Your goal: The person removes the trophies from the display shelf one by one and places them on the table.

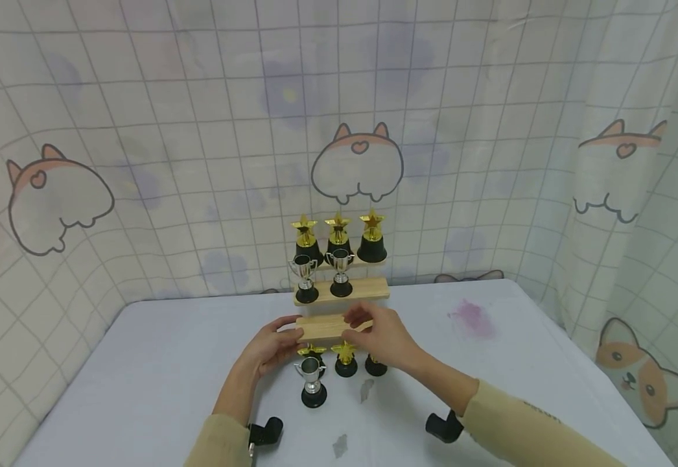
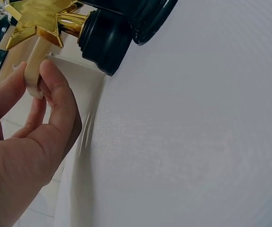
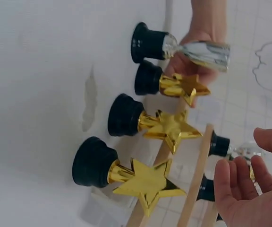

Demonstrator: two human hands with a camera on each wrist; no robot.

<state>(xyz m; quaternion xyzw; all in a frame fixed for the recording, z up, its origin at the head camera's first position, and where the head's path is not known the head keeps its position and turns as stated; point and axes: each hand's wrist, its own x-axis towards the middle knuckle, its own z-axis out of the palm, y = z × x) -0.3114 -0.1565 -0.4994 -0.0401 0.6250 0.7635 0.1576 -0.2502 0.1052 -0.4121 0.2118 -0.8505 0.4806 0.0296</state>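
Observation:
My left hand (image 1: 269, 347) pinches the left end of the lowest wooden shelf board (image 1: 320, 327), thumb on one side and fingers on the other. My right hand (image 1: 387, 334) hovers over that board's right part, its fingers loosely bent with nothing between them in the right wrist view. Two silver trophy cups (image 1: 341, 272) stand on the middle board (image 1: 368, 287), just beyond it. In front of the shelf, three gold star trophies (image 3: 148, 184) with black bases are lined up on the table. Nearer to me, a silver trophy cup (image 1: 312, 383) stands before the leftmost star.
Three more gold star trophies (image 1: 372, 240) occupy the top board. Behind the shelf hangs a gridded curtain (image 1: 245, 130) with cartoon animals. The table (image 1: 164, 376) has a white cloth with a pink stain (image 1: 472, 318) at the right and grey marks in front.

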